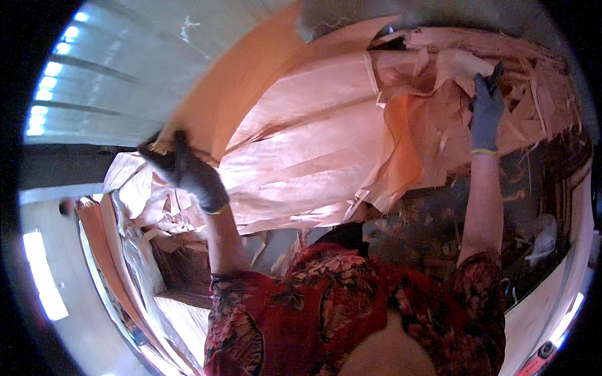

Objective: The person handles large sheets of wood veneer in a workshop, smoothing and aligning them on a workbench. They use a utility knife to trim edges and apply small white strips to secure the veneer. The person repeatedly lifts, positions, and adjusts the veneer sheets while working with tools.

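My left hand [188, 169], in a grey glove with dark fingers, is closed on the near end of an orange-tan wood veneer sheet [257, 69]. The sheet is lifted and curves up and away toward the far side. Beneath it lies a broad pile of pale pinkish veneer sheets [307, 131]. At the right end of the pile, my gloved right hand [488, 113] is at the edge of a crumpled pale veneer sheet [461, 69], its fingers seeming to pinch it. A brighter orange veneer piece [403, 141] hangs in folds between my hands.
Torn veneer strips [533, 106] tangle at the right end of the pile. Debris litters the dark floor [433, 219] near me. More stacked sheets [103, 238] stand at the left, below a ribbed metal wall [119, 75]. A red object [536, 363] shows at lower right.
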### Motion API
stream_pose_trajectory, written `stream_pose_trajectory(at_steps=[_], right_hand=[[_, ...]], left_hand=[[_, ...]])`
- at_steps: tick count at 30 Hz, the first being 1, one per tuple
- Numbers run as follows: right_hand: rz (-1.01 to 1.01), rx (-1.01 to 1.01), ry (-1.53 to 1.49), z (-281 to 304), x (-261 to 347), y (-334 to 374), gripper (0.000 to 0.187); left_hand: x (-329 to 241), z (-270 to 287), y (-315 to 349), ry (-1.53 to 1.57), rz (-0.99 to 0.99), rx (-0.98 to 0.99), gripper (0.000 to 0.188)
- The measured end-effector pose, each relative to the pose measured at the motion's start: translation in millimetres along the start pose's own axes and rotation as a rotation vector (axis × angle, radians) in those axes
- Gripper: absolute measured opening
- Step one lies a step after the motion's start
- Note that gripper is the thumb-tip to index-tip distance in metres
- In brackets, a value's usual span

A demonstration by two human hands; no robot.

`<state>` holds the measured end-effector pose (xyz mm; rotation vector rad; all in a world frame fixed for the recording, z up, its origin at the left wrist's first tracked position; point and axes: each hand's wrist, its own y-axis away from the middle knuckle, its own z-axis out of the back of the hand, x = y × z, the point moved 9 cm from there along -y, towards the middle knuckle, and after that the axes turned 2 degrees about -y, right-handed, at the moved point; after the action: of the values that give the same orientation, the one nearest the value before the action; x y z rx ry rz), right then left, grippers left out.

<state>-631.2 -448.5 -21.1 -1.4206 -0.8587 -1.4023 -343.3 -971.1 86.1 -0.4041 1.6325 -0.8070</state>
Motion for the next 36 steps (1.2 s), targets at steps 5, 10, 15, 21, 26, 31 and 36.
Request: stream_pose_trajectory(at_steps=[5, 10, 15, 21, 26, 31, 36], right_hand=[[0.430, 0.263, -0.015, -68.3, 59.7, 102.3, 0.040], [0.000, 0.617, -0.247, -107.1, 36.5, 182.0, 0.054], [-0.635, 0.591, -0.434, -89.0, -34.9, 216.0, 0.061], [-0.591, 0.264, -0.602, -6.7, -50.3, 220.5, 0.049], [-0.437, 0.141, -0.345, 106.3, -49.2, 246.3, 0.034], [-0.350, 0.067, -0.030, 223.7, -4.3, 309.2, 0.033], [-0.232, -0.024, 0.067, 322.7, 39.4, 412.9, 0.036]], left_hand=[[-23.1, -50.9, 58.4, -0.010, 0.083, 0.285, 0.080], [-76.0, -103.1, 134.4, -0.194, -0.250, 0.534, 0.060], [-113.0, -155.2, 244.6, 0.192, -0.318, 1.185, 0.051], [-141.1, -115.4, 320.3, 0.488, -0.456, 1.396, 0.052], [-100.8, -103.4, 316.2, 0.148, -0.075, 1.293, 0.075], [-87.4, -114.2, 384.8, 0.297, 0.544, 1.482, 0.070], [-142.7, -91.7, 508.4, 0.565, 0.777, 1.885, 0.052]])
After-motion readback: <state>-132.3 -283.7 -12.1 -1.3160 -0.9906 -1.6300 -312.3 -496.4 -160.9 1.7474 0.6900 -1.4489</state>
